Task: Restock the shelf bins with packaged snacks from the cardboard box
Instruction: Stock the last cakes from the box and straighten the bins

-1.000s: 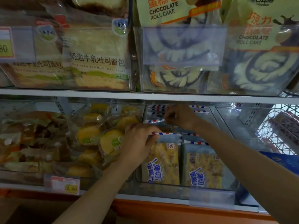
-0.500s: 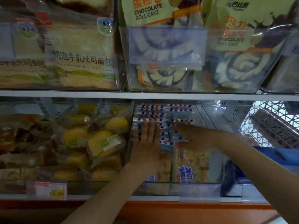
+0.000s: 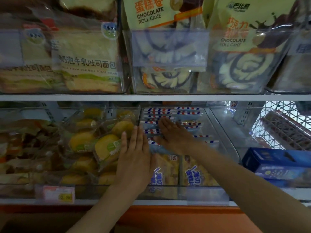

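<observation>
Store shelves (image 3: 151, 98) surround us. Centre frame, our left hand (image 3: 134, 158) and right hand (image 3: 173, 137) rest flat, fingers straight, on blue-and-red-striped plastic cake packets (image 3: 198, 172).

The upper shelf board (image 3: 151, 98) runs across mid-frame and caps the lower bins, leaving only a low slot above them. In the centre bin (image 3: 168, 193), striped cake packs (image 3: 185, 113) stand row on row from front to back. The left hand (image 3: 134, 158) and right hand (image 3: 173, 137) lie flat on their tops, fingers straight, and fill much of the slot there. Left of centre, yellow cake packs (image 3: 104, 145) heap up against the bin wall. At right, the clear bin (image 3: 235, 132) shows bare floor toward the back, and a blue box (image 3: 276, 163) blocks the lower right.
</observation>
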The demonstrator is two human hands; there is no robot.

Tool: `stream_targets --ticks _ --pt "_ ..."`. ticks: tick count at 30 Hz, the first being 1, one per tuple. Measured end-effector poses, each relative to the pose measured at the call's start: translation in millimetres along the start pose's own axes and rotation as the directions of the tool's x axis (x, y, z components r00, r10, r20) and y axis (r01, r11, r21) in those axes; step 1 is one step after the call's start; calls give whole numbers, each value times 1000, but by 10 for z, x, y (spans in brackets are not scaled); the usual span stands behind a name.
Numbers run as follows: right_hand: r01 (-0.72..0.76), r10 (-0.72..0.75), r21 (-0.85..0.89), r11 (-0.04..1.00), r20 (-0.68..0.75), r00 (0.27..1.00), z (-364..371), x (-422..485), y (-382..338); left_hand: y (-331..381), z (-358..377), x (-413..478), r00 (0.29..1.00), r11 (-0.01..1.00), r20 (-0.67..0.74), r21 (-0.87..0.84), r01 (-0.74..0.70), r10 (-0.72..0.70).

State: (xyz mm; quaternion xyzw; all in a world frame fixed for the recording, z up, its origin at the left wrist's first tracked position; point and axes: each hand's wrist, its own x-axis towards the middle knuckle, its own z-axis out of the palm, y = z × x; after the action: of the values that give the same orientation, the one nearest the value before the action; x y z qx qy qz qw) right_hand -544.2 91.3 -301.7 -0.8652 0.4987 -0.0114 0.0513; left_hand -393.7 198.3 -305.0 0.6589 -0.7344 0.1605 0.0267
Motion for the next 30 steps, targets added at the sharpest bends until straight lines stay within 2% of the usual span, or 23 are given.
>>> stream_targets --ticks 2,5,7,9,10,12,14,16,17,19,20,23,24,26,28,30 --pt "-4 3 18 1000 40 999 53 64 -29 -26 28 -17 1000 1000 3 23 -3 2" --pt "63 -66 35 997 125 990 -29 23 -4 6 18 -4 999 998 37 60 -10 8" --pt "78 -98 134 988 150 984 -218 -46 28 52 -4 18 999 998 50 63 -10 7" --pt "67 -89 321 945 54 995 -511 -183 80 105 -21 46 998 998 28 -12 -55 55" --pt "67 -67 353 933 -11 998 -653 -286 136 135 -25 65 995 992 15 -73 -101 102" --pt "44 -37 254 966 -33 999 -865 -527 325 194 -14 110 973 962 30 -162 -221 229" --pt "-26 13 91 996 134 991 -943 -762 483 238 18 142 942 945 126 -148 -293 312" --pt "-61 52 30 998 243 969 -890 -907 556 277 67 170 933 953 195 -89 -289 301" --pt "-57 48 35 998 224 973 -852 -931 577 294 78 191 940 960 198 -89 -265 278" --pt "-39 30 69 997 128 991 -788 -931 594 327 58 220 959 959 145 -185 -216 244" --pt "-16 10 80 997 74 997 -760 -927 588 346 40 234 967 931 78 -298 -211 244" --pt "76 -78 97 992 18 997 -682 -936 518 435 -78 235 963 695 -141 -669 -264 231" --pt "109 -113 106 988 41 993 -647 -946 496 468 -119 221 956 643 -181 -708 -291 233" --pt "150 -163 152 977 73 984 -633 -991 493 516 -157 197 943 629 -242 -703 -331 226" --pt "139 -152 290 947 22 988 -732 -1007 575 516 -157 181 949 630 -241 -709 -316 205" --pt "103 -92 374 922 -46 995 -841 -969 690 507 -131 162 945 621 -213 -714 -324 248"
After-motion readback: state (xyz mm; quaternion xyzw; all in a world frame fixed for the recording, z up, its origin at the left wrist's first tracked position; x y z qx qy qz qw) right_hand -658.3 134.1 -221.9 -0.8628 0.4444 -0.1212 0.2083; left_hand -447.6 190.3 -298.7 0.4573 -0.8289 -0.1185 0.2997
